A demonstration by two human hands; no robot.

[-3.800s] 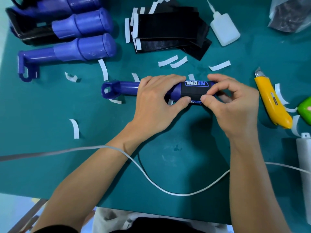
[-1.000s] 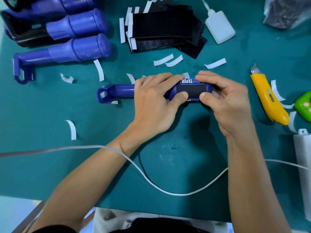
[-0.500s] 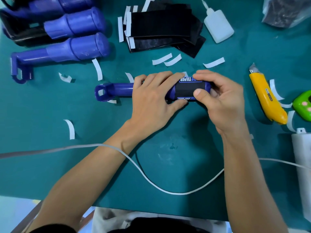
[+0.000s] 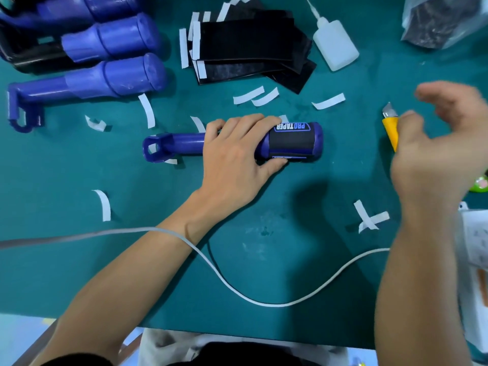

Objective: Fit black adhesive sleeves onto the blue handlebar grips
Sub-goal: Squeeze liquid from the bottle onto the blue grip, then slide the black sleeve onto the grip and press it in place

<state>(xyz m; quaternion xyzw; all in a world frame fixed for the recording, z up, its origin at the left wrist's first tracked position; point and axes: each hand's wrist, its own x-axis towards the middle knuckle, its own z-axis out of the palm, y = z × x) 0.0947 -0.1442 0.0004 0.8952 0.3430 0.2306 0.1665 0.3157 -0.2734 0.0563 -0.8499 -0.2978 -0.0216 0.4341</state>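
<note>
Head view: the left hand point(image 4: 232, 165) lies over the blue handlebar grip point(image 4: 184, 146) on the green desk point(image 4: 290, 233), fingers curled across its top and thumb tucked against its near side, clamping it. Just beyond those fingertips, a black sleeve point(image 4: 290, 143) printed PRO TAPER is wrapped round the grip's thick end. The right hand point(image 4: 435, 154), blurred, hovers well apart from the grip, fingers spread and holding nothing, with its thumb over a yellow knife point(image 4: 390, 128). Beyond the left hand lie a stack of black sleeves point(image 4: 245, 40) and white backing strips point(image 4: 248, 95). Bare blue grips point(image 4: 113, 77) lie farther out to its left. A white cable point(image 4: 264, 302) crosses the left wrist.
</note>
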